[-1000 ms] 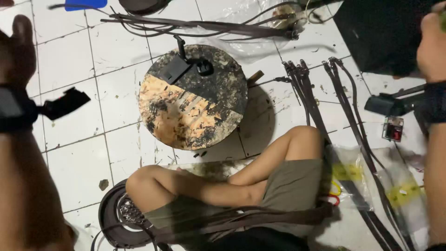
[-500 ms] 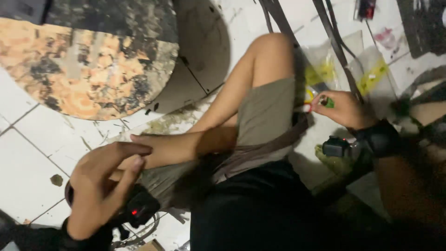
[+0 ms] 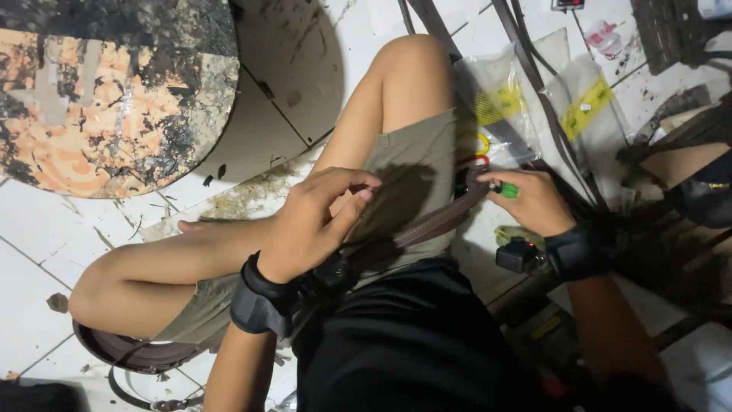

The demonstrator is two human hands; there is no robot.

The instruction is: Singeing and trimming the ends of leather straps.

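Gripping brown strap (image 3: 431, 223) taut between left hand (image 3: 316, 225) and right hand (image 3: 530, 200); keeping tension even, flat across lap.

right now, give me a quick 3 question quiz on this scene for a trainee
1. True or false: the brown strap lies across the person's lap.
2. Which hand holds a small green thing? A left hand B right hand
3. What round, stained thing stands on the white tiled floor at upper left?

Key: 1 true; 2 B; 3 the round board.
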